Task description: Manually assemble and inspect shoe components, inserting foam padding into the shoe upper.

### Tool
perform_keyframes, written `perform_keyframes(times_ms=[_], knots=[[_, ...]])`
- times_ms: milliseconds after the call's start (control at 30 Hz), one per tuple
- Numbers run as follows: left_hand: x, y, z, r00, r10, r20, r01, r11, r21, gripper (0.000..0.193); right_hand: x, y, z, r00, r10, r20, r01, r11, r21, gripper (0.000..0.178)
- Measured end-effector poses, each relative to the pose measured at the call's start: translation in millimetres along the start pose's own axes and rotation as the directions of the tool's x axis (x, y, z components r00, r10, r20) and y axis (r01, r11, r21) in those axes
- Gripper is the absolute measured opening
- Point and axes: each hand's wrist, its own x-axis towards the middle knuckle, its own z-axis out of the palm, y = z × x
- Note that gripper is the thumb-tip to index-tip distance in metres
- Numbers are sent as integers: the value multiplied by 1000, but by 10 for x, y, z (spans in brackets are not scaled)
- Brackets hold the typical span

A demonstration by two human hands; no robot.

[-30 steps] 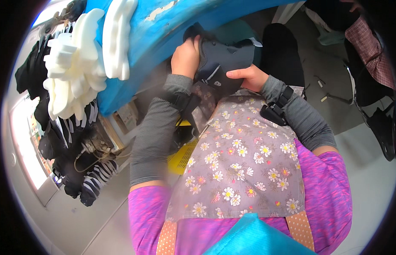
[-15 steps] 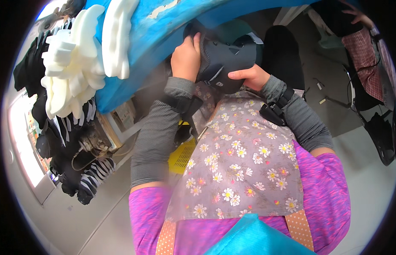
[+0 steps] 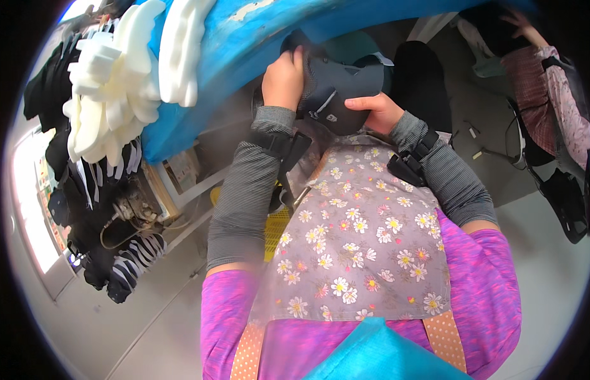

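Observation:
A dark grey-black curved piece of fabric (image 3: pixel 341 85) with a mesh edge, a slit and a small pale mark is held over my lap, just under the table's edge. My left hand (image 3: pixel 283 81) is closed on its left side, with the fingers partly hidden behind it. On its lower right side my right hand (image 3: pixel 378 113) grips it, the thumb lying across the front and the other fingers hidden. The piece's exact kind cannot be made out.
A blue-covered table (image 3: pixel 228 54) curves across the front, bearing white foam pieces (image 3: pixel 181 47) and a foam stack (image 3: pixel 108 101). Black items (image 3: pixel 48 95) hang at left. A yellow basket (image 3: pixel 277 234) stands below my left arm. Another person's sleeve (image 3: pixel 567 120) shows at right.
My left hand and forearm have shifted slightly right, and the fabric piece has turned a little, showing more of its slit. At right, the other person's arm has moved further into view.

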Motion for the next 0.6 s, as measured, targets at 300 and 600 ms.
perform_keyframes(times_ms=[300,600], knots=[[-152,286,-223,988,-136,-71,144,981,129,49,-9,5,-8,999,-20,35,18,998,64,43],[-5,-80,98,994,-25,108,27,1000,-14,45,43,-55,-98,1000,2,-17,-2,999,-32,43]])
